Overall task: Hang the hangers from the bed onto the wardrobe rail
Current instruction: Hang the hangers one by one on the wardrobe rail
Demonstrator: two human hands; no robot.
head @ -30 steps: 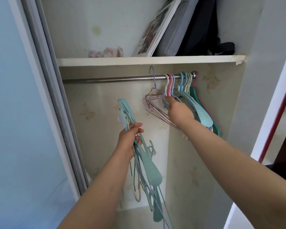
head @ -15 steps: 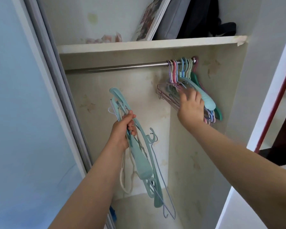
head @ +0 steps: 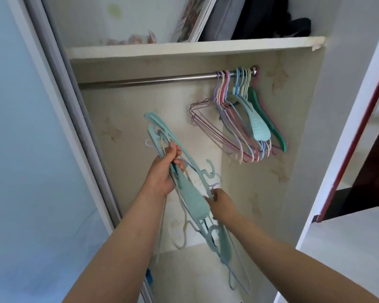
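Several hangers (head: 190, 193) in left hand (head: 162, 176), right hand (head: 222, 205) alongside.

Rail (head: 162, 79) running across the wardrobe just under the shelf (head: 184, 50), from 9 o'clock to 3 o'clock. Hung hangers (head: 245, 119) bunched at the rail's 3 o'clock end, beside the side wall. Book (head: 193, 18) and bags (head: 260, 16) leaning on the shelf, at 12 to 1 o'clock. Bundle of hangers (head: 193, 193) at centre, below the rail, before the back wall, left hand (head: 162, 171) at its 10 o'clock, right hand (head: 223, 204) at its 4 o'clock. Sliding door (head: 31, 171) at 9 o'clock.
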